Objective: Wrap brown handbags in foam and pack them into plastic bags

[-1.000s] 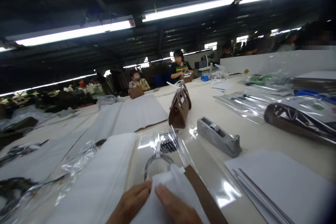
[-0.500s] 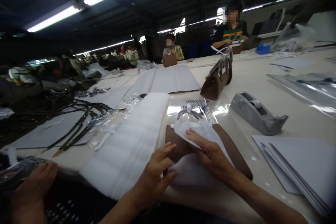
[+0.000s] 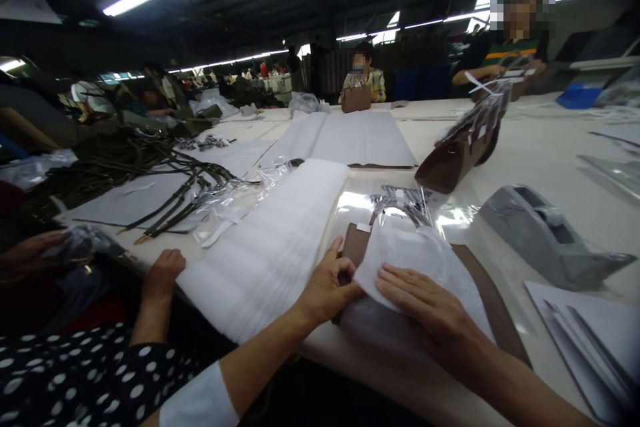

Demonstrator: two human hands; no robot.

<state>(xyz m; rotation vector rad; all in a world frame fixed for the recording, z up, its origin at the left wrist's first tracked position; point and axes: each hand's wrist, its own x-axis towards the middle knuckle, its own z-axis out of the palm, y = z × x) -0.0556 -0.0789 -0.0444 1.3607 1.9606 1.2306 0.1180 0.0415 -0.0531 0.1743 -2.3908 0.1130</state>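
Observation:
A brown handbag (image 3: 493,290) lies flat on a clear plastic bag (image 3: 457,213) at the table's front edge. White foam sheet (image 3: 405,250) covers much of its face, and its handles (image 3: 400,210) are under clear wrapping. Along the bag's left side, my left hand (image 3: 333,283) has its thumb and a curled finger closed at the edge of the foam sheet, with another finger pointing up. My right hand (image 3: 425,300) lies flat over the sheet, fingers stretched out and together. Part of the lower sheet is hidden under my hands.
A foam stack (image 3: 270,240) lies left of the handbag; a grey tape dispenser (image 3: 550,233) and white boards (image 3: 585,320) are right. Another brown handbag (image 3: 460,147) stands behind. Dark straps (image 3: 170,207) lie far left. A co-worker's hand (image 3: 163,273) is at the left edge; two people sit opposite.
The view has swung left, so things appear further right. My left hand's fingers have closed at the foam sheet's edge. My right hand has flattened on the sheet. The co-worker's hands at left have moved apart.

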